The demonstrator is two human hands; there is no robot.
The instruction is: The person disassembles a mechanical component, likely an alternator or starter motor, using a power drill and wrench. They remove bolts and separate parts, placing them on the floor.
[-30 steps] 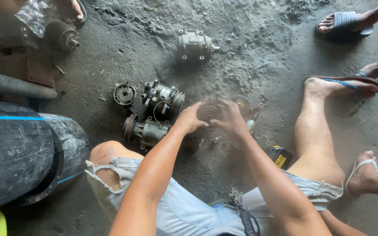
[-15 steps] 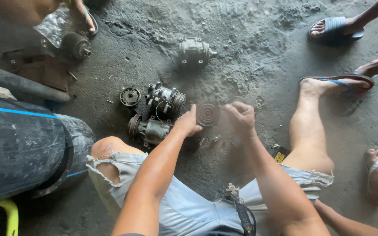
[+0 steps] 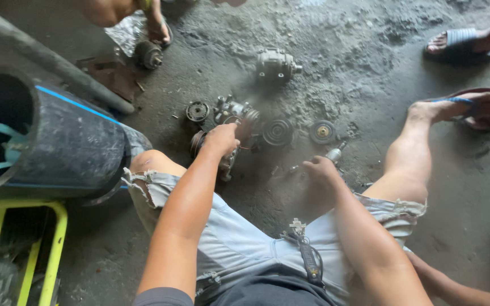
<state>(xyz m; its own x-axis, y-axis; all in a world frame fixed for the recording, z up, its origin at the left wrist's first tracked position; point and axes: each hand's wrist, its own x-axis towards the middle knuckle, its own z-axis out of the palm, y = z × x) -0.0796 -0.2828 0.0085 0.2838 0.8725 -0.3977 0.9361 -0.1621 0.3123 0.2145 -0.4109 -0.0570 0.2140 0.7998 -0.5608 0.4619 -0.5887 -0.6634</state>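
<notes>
I sit on a dusty concrete floor with my legs spread around dismantled grey compressor parts. My left hand [image 3: 220,139] grips the top of a dark compressor part [image 3: 226,164] beside a grey compressor body [image 3: 238,113]. My right hand [image 3: 320,170] rests low on the floor, fingers curled over a small silver tool [image 3: 336,153]. Two round pulley discs [image 3: 278,131] [image 3: 322,132] lie flat on the floor between my hands. A smaller disc [image 3: 197,111] lies to the left, and a second compressor [image 3: 276,65] stands further away.
A wide black pipe [image 3: 58,141] lies at my left over a yellow-green crate [image 3: 29,249]. A thin dark pipe [image 3: 58,62] runs behind it. Other people's sandalled feet [image 3: 466,42] [image 3: 474,105] are at the right, and another person crouches by a round part [image 3: 148,54] at the top.
Both hands held a round pulley disc above the floor; it now lies on the floor. My left hand moved onto the compressor part and my right hand dropped to the silver tool.
</notes>
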